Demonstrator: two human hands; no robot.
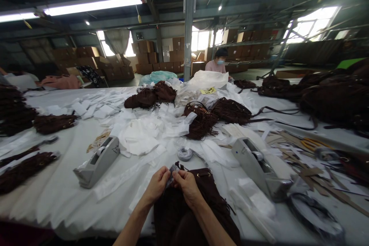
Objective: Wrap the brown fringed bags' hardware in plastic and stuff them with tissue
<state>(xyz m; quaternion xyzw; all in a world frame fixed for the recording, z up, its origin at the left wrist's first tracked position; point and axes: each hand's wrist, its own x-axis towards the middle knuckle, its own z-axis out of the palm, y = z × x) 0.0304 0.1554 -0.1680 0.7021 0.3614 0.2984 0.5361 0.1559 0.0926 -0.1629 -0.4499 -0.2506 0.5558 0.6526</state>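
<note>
A dark brown fringed suede bag [198,207] lies on the white table in front of me. My left hand [158,185] and my right hand [187,185] meet at its top edge, fingers pinched together on a small piece of clear wrapping [173,171] around part of the bag. A grey tape dispenser [98,161] sits to the left of my hands and another [259,167] to the right. A small roll of tape [185,153] lies just beyond my hands.
White tissue sheets [138,136] and more brown fringed bags [201,121] cover the table [57,196]. Brown paper strips [314,173] lie at the right. A person [218,63] sits at the far side. Cardboard boxes [147,57] are stacked behind.
</note>
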